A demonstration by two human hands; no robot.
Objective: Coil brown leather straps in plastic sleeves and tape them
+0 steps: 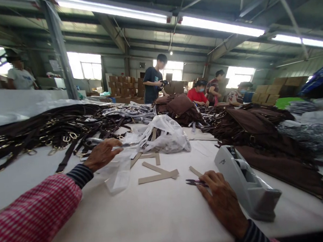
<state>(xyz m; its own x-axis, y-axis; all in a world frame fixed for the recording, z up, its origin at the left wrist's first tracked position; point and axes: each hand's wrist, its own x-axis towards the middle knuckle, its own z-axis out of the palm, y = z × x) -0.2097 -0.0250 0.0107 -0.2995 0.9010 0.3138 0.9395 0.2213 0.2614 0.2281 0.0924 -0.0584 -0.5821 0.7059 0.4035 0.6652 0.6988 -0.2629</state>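
Observation:
My left hand (103, 155) reaches out on the left, fingers stretched and thumb apart, with nothing visible in it. It hovers by clear plastic sleeves (118, 175) and the edge of a heap of dark straps (70, 151) with gold buckles. On the right, the fingers of my right hand (220, 196) close over a pair of thread snips (193, 182), whose dark blades point left. Several flat beige strips (157, 177) lie between the hands, some crossing. A crumpled clear plastic bag (172, 137) with strips inside sits just beyond them.
A grey tape dispenser (252, 192) stands right beside my right hand. Brown fabric bags (252, 122) pile up along the right, with more (177, 106) at the far middle. Several people work across the white table (136, 221); stacked cartons (121, 87) stand behind them.

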